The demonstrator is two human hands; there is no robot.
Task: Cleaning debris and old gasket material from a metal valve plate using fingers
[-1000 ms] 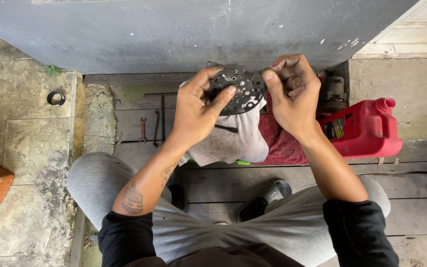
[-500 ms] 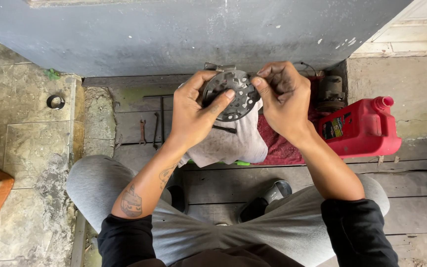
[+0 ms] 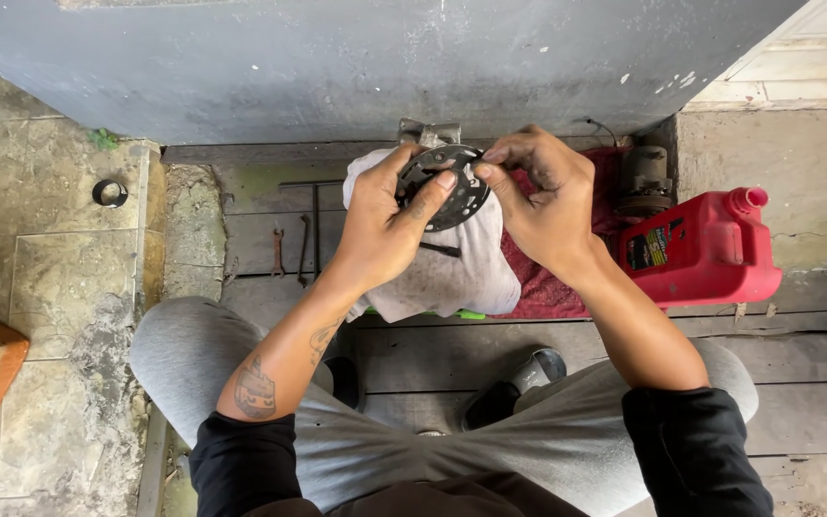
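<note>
Round dark metal disc [image 3: 444, 185] with holes held up in front of the grey wall [image 3: 337, 57], between both hands, face tilted toward the camera; left hand [image 3: 380, 230] grips its left and lower edge, thumb pressed across the face, fingers curled behind; right hand [image 3: 543, 206] at the right edge, thumb and forefinger pinching the rim (other fingers folded); both equally near, wrists angled inward, forearms rising from the knees; dirty white cloth [image 3: 447, 273] lies below the disc, over a red rag [image 3: 552, 292]; red jerrycan [image 3: 710, 249] to the right; two small wrenches [image 3: 289, 251] lie on the planks at left.
</note>
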